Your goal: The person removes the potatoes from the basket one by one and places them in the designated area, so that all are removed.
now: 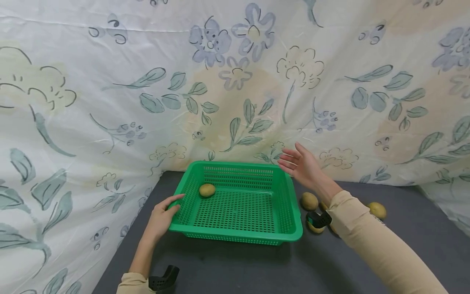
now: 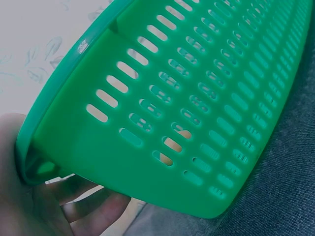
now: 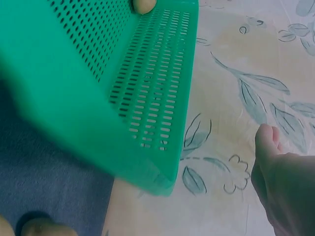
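Note:
A green plastic basket (image 1: pixel 238 237) with slotted walls stands on the dark table, one potato (image 1: pixel 207 190) lying in its back left part. My left hand (image 1: pixel 161 216) grips the basket's left rim; in the left wrist view its fingers (image 2: pixel 101 211) curl beneath the rim of the basket (image 2: pixel 98 157). At the back right corner, my right hand (image 1: pixel 302 165) is raised with fingers extended and nothing held. The right wrist view has this hand (image 3: pixel 285 177) beside the basket's rim (image 3: pixel 187 98), apart from it.
Several potatoes lie on the table right of the basket, partly hidden by the right forearm, among them one potato (image 1: pixel 309 201) close to the basket and another potato (image 1: pixel 377 210) farther right. A floral cloth (image 1: pixel 235 90) hangs behind the dark table (image 1: pixel 235 269).

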`<state>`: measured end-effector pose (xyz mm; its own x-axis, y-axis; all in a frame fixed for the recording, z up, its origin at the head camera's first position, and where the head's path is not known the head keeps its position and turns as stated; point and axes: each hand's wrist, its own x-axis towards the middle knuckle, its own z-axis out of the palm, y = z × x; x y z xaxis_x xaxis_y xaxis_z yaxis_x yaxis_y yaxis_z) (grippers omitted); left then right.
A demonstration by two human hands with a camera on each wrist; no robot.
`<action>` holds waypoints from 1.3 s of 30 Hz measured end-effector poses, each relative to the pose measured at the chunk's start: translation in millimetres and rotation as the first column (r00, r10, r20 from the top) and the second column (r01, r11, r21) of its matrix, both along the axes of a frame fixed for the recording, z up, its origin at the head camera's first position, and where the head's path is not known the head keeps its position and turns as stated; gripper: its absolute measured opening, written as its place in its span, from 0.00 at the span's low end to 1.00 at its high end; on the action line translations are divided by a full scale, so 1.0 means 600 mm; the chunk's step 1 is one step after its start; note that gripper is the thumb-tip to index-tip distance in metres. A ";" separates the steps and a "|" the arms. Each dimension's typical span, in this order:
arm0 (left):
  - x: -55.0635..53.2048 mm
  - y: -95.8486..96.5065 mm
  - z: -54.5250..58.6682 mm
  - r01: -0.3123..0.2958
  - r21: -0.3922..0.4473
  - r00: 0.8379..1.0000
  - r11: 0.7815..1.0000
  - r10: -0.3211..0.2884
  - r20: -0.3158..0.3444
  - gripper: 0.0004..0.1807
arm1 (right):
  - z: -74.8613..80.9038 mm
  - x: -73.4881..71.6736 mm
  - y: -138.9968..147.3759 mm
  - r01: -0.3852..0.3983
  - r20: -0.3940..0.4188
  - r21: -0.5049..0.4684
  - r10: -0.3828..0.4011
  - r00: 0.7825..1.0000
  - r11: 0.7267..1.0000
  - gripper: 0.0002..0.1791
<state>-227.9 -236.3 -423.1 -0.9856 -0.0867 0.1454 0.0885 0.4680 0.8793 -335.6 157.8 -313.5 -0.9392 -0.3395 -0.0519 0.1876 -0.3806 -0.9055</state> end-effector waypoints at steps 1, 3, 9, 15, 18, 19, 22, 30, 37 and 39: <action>0.000 0.000 0.000 -0.001 -0.002 1.000 1.000 0.001 0.000 0.20 | 0.000 -0.002 -0.005 -0.004 0.001 -0.002 0.004 1.000 1.000 0.39; -0.001 0.000 -0.001 -0.003 0.000 1.000 1.000 0.003 0.001 0.20 | 0.000 -0.006 -0.014 -0.007 0.009 -0.005 0.008 1.000 1.000 0.39; 0.001 0.000 0.002 0.000 0.029 1.000 1.000 0.000 0.016 0.20 | -0.003 -0.020 -0.042 -0.013 0.024 0.011 0.013 1.000 1.000 0.37; 0.002 0.002 0.004 0.011 0.033 1.000 0.999 -0.012 0.020 0.20 | -0.008 -0.031 -0.064 -0.018 0.064 0.008 0.017 0.998 1.000 0.36; 0.002 0.002 0.006 0.012 0.031 1.000 0.999 -0.013 0.013 0.20 | -0.011 -0.037 -0.077 -0.052 0.070 0.023 0.050 0.996 0.998 0.36; 0.001 0.002 0.006 0.010 0.031 1.000 0.999 -0.011 0.010 0.20 | -0.012 -0.039 -0.081 -0.067 0.074 0.029 0.065 0.995 0.997 0.36; 0.001 0.001 0.005 0.002 0.027 1.000 1.000 -0.002 0.006 0.20 | -0.018 -0.047 -0.095 -0.102 0.097 0.056 0.097 0.991 0.993 0.35; 0.000 -0.001 0.004 0.008 0.024 1.000 1.000 -0.008 0.009 0.20 | -0.038 -0.062 -0.141 -0.105 0.208 0.079 0.086 0.974 0.991 0.34; 0.000 -0.003 0.004 0.021 0.038 1.000 0.999 -0.021 0.010 0.20 | -0.061 -0.065 -0.193 -0.043 0.320 0.085 0.014 0.947 0.995 0.32; -0.001 -0.003 0.005 0.022 0.037 1.000 0.999 -0.023 0.015 0.20 | -0.068 -0.066 -0.204 -0.029 0.346 0.087 -0.003 0.938 0.996 0.32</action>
